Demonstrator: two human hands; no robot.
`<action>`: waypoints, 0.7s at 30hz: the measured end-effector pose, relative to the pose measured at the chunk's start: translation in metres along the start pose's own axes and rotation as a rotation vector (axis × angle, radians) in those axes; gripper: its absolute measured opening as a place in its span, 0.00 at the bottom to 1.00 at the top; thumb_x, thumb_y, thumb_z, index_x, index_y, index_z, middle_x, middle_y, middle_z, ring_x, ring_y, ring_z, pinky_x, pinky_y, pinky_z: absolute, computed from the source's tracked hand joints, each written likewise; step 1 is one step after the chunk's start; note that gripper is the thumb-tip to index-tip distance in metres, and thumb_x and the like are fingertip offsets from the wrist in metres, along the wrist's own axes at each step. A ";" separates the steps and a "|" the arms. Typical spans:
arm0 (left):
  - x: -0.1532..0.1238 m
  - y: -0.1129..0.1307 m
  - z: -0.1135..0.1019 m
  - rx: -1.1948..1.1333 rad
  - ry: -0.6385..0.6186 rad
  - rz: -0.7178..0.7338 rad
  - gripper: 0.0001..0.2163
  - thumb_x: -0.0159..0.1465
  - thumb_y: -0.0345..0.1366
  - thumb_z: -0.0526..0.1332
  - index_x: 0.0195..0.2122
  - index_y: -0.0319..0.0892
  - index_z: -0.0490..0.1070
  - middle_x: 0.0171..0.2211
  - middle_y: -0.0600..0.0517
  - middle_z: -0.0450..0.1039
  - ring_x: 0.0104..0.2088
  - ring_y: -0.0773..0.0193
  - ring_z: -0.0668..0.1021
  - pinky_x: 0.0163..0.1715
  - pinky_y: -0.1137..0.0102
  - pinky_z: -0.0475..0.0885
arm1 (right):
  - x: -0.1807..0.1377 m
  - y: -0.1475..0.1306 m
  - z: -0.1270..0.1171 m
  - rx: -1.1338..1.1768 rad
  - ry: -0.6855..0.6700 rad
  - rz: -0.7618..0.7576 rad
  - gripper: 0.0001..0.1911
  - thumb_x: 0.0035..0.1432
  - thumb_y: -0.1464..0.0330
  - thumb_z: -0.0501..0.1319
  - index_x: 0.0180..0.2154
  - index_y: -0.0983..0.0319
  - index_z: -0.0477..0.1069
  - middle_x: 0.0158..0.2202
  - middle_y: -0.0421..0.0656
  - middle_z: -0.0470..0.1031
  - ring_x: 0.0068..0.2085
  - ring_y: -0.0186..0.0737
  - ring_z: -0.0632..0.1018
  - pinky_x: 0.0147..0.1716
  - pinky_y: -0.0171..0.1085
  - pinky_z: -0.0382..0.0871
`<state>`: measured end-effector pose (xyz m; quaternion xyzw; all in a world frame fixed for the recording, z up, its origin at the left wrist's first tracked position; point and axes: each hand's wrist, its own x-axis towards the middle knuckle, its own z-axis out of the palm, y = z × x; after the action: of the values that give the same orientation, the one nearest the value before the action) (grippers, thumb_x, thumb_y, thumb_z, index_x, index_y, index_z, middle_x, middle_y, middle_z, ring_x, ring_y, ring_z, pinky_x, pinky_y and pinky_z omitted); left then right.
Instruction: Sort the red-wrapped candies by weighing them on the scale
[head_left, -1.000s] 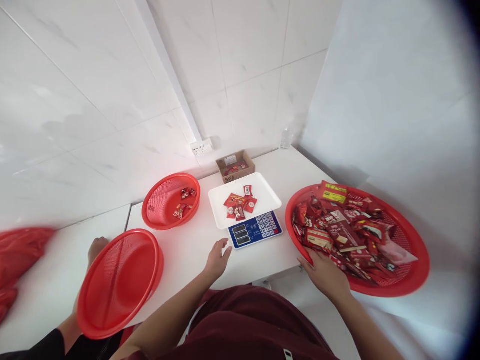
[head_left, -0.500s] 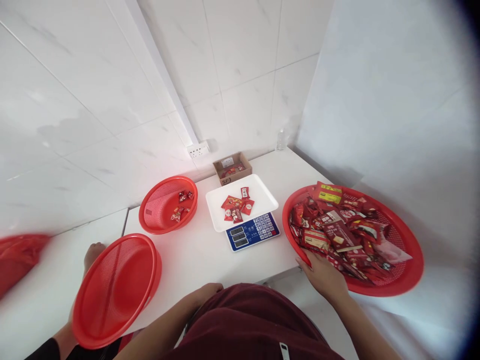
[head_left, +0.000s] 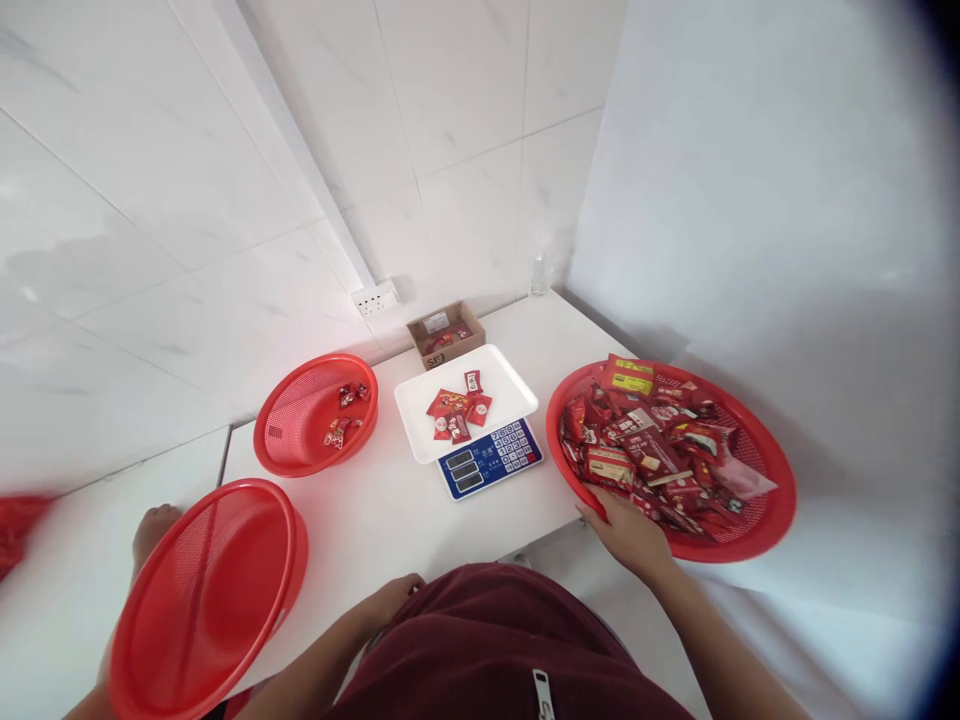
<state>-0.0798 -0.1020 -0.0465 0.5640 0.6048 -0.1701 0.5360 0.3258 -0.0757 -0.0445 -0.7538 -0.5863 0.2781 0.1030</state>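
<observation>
My right hand [head_left: 628,532] is closed on the near left rim of a large red perforated basket [head_left: 772,535], with the thumb outside. Many red snack packets [head_left: 645,450] are piled in it. By my body at the table's front edge, my left hand [head_left: 391,600] has its fingers curled; what they hold, if anything, is hidden. A blue-and-white digital scale [head_left: 491,460] stands between the hands and beyond them. On its white tray [head_left: 510,385] lie several small red packets [head_left: 456,410].
At left are an empty-looking red basket [head_left: 225,580] and another red basket [head_left: 300,400] with a few wrapped sweets. Another person's hand [head_left: 154,525] shows at far left. Behind the scale are a cardboard box [head_left: 450,350], a wall socket [head_left: 375,298] and a clear bottle [head_left: 539,275].
The camera has turned slightly, so most things sit further left in view. My right hand keeps its hold on the large basket's rim. More of my left hand's curled fingers shows.
</observation>
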 end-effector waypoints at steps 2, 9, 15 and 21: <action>0.007 0.008 -0.003 0.008 0.031 0.005 0.17 0.55 0.46 0.57 0.43 0.45 0.69 0.38 0.52 0.76 0.41 0.57 0.76 0.41 0.66 0.67 | 0.007 0.007 -0.001 0.124 0.047 -0.023 0.24 0.60 0.57 0.49 0.52 0.62 0.67 0.52 0.50 0.72 0.53 0.47 0.72 0.52 0.44 0.64; 0.036 0.074 -0.008 0.096 0.194 0.281 0.15 0.59 0.36 0.52 0.47 0.43 0.67 0.36 0.52 0.75 0.35 0.64 0.76 0.40 0.70 0.68 | 0.034 0.023 -0.016 -0.003 0.306 0.003 0.25 0.55 0.64 0.54 0.55 0.65 0.65 0.57 0.53 0.66 0.58 0.50 0.66 0.56 0.46 0.59; 0.040 0.130 -0.016 0.150 0.370 0.570 0.14 0.61 0.34 0.53 0.46 0.43 0.69 0.42 0.49 0.75 0.42 0.62 0.76 0.46 0.67 0.68 | 0.042 0.031 -0.009 -0.138 0.195 0.067 0.30 0.54 0.65 0.57 0.59 0.63 0.60 0.62 0.52 0.59 0.59 0.53 0.64 0.55 0.48 0.60; 0.048 0.153 -0.069 0.127 0.826 0.610 0.13 0.62 0.32 0.53 0.47 0.46 0.69 0.47 0.48 0.72 0.50 0.59 0.72 0.50 0.63 0.67 | 0.040 0.034 0.014 -0.039 0.306 -0.040 0.24 0.57 0.62 0.52 0.52 0.66 0.67 0.55 0.55 0.67 0.55 0.52 0.69 0.53 0.48 0.63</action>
<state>0.0311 0.0247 0.0001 0.7663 0.5624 0.1943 0.2423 0.3524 -0.0504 -0.0843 -0.7774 -0.5839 0.1466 0.1820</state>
